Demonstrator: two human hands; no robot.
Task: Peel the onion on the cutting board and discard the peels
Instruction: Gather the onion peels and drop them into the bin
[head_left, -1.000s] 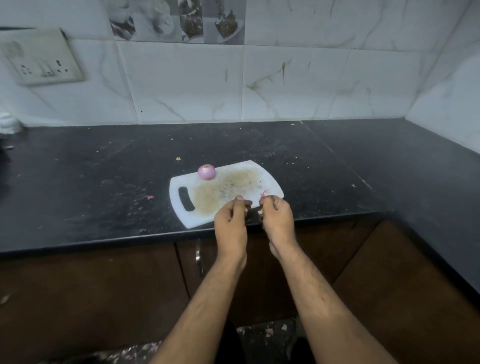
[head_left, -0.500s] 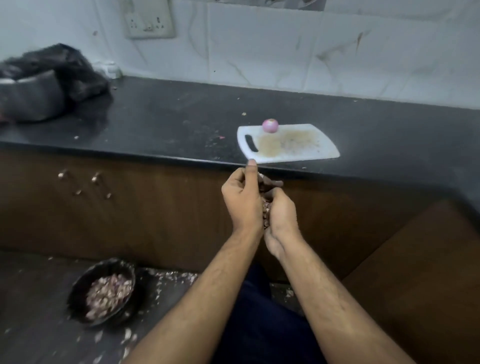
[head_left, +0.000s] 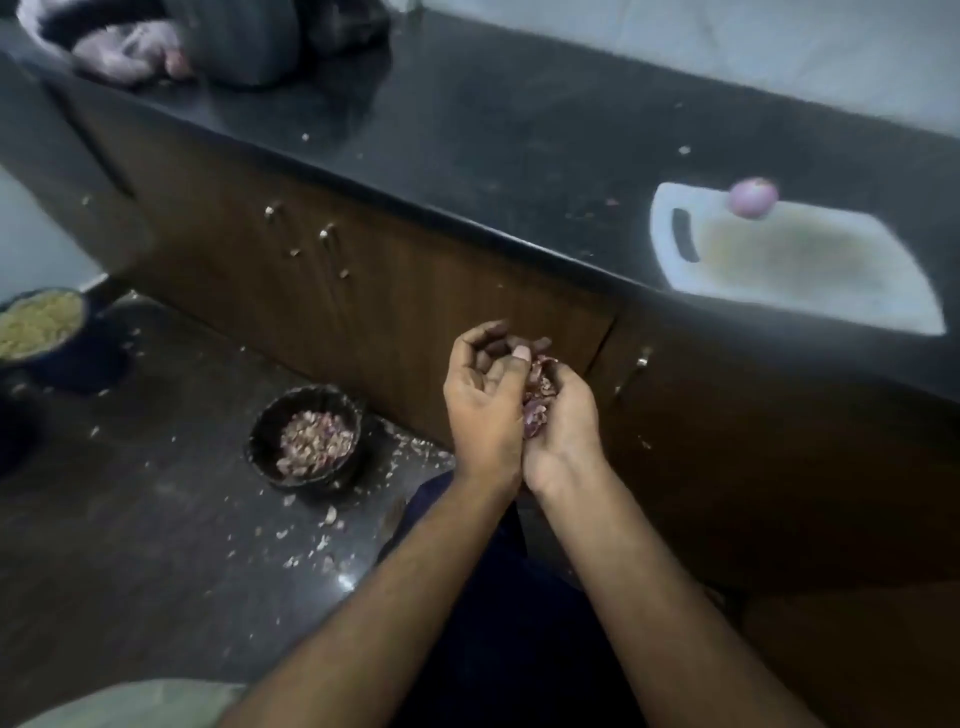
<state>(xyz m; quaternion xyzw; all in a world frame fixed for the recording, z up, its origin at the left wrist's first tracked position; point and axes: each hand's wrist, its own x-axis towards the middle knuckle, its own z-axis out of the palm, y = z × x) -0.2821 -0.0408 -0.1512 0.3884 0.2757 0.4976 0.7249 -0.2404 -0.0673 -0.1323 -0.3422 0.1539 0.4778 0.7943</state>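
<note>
A peeled pink onion (head_left: 752, 196) sits at the far edge of the white cutting board (head_left: 810, 291) on the black counter. Both hands are pressed together below the counter edge, in front of the brown cabinet. My right hand (head_left: 563, 423) is cupped around a clump of purple onion peels (head_left: 537, 402). My left hand (head_left: 483, 400) lies against it with curled fingers, its thumb touching the peels. A dark bowl (head_left: 306, 436) holding onion peels stands on the floor, down and left of the hands.
Peel scraps litter the dark floor (head_left: 156, 519) around the bowl. Another dark bowl (head_left: 36, 327) with yellowish contents stands at the far left. A dark bag and a pale bundle (head_left: 130, 47) lie on the counter's far left end. Cabinet doors carry metal handles (head_left: 332, 249).
The view has swung from the counter down and left toward the floor. Both hands, carrying the peels, left the cutting board and came down below the counter edge. The onion stayed on the board.
</note>
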